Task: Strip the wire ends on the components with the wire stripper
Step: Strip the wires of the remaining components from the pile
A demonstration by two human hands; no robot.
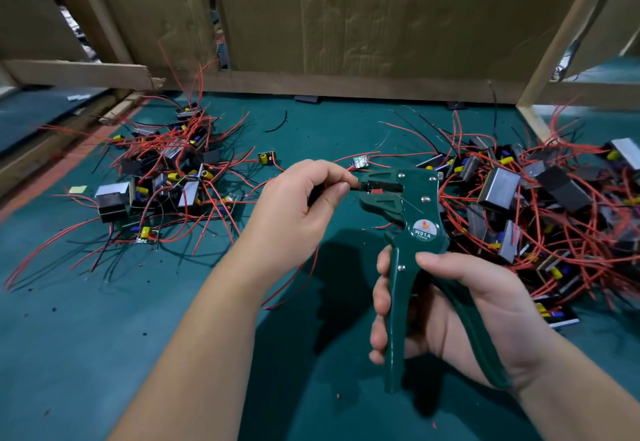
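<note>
Red-wired component piles (166,170) flank the wire stripper (420,229), cardboard (346,18) behind

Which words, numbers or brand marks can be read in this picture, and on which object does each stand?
"W01A": white print on the round label of the green wire stripper in the right hand.
Red logo above it: lettering too small to read.
Small line under "W01A": blurred, unreadable.
Components in the piles: no readable print.

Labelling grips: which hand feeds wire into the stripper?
The left hand: it pinches a thin black wire at the head of the green metal wire stripper; the right hand grips its handles.
</note>
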